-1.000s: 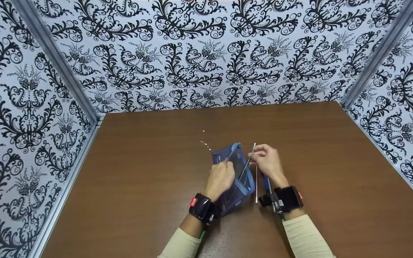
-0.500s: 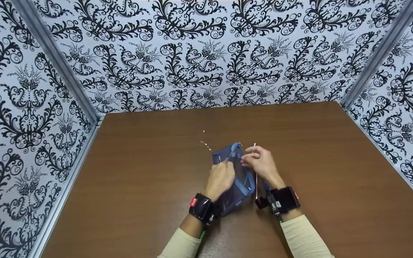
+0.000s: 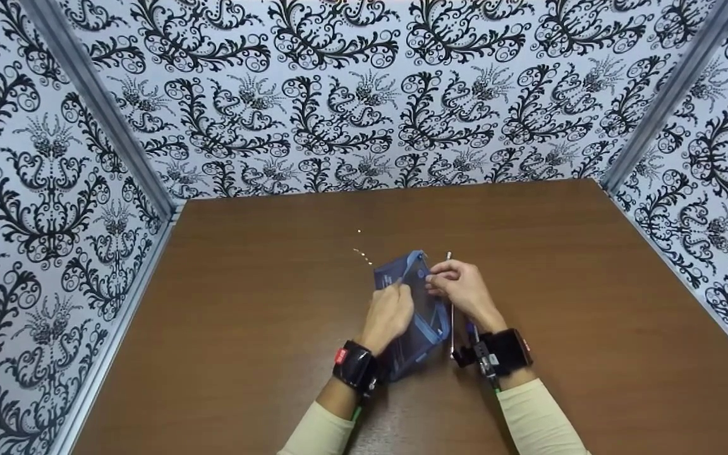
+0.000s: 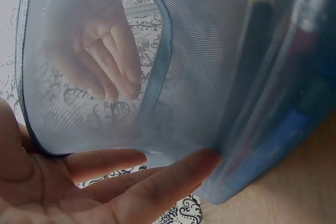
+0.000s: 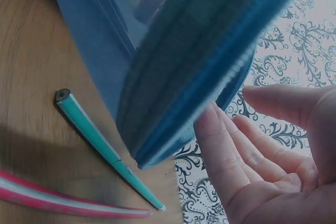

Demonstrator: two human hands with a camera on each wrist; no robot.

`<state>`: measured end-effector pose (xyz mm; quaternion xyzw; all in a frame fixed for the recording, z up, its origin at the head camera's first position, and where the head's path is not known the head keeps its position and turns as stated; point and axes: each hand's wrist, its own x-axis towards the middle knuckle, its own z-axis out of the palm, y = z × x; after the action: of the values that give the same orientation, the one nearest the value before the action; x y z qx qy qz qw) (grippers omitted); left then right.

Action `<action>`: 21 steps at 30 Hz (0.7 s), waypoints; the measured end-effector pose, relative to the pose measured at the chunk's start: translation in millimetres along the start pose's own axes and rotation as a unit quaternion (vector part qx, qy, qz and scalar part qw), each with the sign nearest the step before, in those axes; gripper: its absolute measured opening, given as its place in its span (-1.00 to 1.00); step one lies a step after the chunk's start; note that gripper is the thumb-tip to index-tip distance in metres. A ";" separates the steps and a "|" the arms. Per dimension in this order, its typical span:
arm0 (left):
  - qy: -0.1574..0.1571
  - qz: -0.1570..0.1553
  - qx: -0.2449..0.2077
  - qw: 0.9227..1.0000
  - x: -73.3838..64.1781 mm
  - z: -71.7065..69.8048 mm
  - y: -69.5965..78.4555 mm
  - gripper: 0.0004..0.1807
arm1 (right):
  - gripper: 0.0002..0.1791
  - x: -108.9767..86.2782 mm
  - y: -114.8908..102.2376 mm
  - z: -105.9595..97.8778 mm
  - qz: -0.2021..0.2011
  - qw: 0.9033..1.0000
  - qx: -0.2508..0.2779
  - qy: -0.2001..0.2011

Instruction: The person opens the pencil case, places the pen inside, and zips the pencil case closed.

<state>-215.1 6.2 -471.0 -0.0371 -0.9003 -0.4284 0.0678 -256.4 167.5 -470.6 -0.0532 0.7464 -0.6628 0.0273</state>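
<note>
A blue see-through mesh pencil pouch (image 3: pixel 430 335) is propped on the table, its zipped mouth spread toward the right. My left hand (image 3: pixel 389 314) grips its upper edge. At the opening's far side is my right hand (image 3: pixel 463 291). In the right wrist view, a fingertip touches the zipper edge (image 5: pixel 210 72), and the thumb stands apart; no pencil shows in that hand. Through the mesh in the left wrist view, a dark pencil (image 4: pixel 254 40) and other blurred writing tools lie inside. Beside the pouch lie a green pencil (image 5: pixel 100 140) and a red-and-white pencil (image 5: pixel 73 203).
Small light specks (image 3: pixel 364 256) lie on the brown table (image 3: pixel 263 303) beyond the pouch. A blue item (image 3: pixel 471 328) shows partly beside my right wrist. Patterned walls (image 3: pixel 351 107) enclose the table at the back and sides.
My right hand held a pencil at the pouch's mouth a second ago; that pencil has gone down into the pouch and left the fingers. The left hand keeps its grip.
</note>
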 end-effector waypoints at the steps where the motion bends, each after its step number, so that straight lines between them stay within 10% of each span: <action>1: 0.000 -0.001 0.000 1.000 0.0 0.2 -0.2 -0.56 | -0.75 0.0 0.0 -0.7 0.001 1.000 -0.003 -0.003; 21: 0.009 -0.015 -0.001 1.000 0.0 -1.0 -0.9 -0.54 | -0.81 0.8 -2.4 -11.9 -0.011 0.996 -0.092 -0.019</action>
<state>-215.2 4.8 -471.1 -0.0198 -0.8995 -0.4309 0.0696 -258.4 178.8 -466.7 -0.0760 0.8028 -0.5907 0.0291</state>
